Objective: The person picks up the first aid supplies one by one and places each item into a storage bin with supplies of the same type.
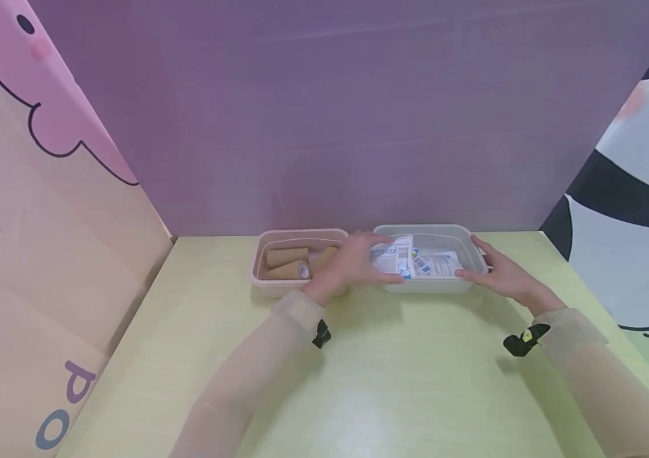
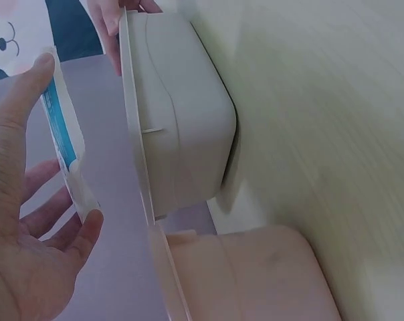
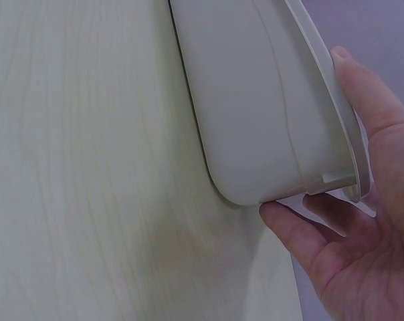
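My left hand [image 1: 353,259] holds a white and blue packet [image 1: 392,256] printed with "urgical", above the left part of a white plastic bin [image 1: 430,287]. In the left wrist view the packet [image 2: 67,130] is held edge-on between thumb and fingertips, higher than the bin's rim. Another white and blue packet [image 1: 441,263] lies inside the bin. At the bin's right end, my right hand [image 1: 503,275] grips it. The right wrist view puts the thumb on the rim and the fingers against the end wall [image 3: 255,120].
A pink plastic bin [image 1: 272,289] stands just left of the white one, with several tan rolls [image 1: 287,257] in it. Both bins sit at the back of a pale wood-grain table [image 1: 359,381]. Behind rises a purple panel [image 1: 324,127], with printed panels at both sides.
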Motion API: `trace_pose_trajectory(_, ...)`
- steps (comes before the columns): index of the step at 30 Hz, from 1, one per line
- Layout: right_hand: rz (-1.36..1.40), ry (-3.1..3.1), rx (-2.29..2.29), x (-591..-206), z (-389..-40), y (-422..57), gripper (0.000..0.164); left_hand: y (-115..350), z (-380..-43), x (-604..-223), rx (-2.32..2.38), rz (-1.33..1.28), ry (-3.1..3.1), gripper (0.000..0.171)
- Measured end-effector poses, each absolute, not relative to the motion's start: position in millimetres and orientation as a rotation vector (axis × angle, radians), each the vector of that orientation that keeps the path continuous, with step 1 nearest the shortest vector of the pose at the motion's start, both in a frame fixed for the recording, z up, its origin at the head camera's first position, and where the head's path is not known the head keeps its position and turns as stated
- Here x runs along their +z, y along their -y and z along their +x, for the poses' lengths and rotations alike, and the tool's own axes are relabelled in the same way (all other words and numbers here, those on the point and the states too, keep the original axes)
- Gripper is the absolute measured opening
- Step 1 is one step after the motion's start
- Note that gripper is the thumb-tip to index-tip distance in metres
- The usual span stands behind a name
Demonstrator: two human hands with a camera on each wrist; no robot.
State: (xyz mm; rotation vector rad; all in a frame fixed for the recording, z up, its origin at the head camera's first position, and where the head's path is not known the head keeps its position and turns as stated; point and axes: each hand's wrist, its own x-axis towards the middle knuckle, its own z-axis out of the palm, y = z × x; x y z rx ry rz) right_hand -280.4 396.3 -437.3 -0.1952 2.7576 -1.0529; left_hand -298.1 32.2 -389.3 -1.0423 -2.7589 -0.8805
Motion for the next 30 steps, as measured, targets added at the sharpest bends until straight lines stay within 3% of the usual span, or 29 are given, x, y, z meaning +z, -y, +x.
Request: trace_pose_trajectory(30,-0.192,-2.777,-1.043,-439,-282,-396,0.114,-81,-319,-399,-0.767,-1.067,2.743,0.088)
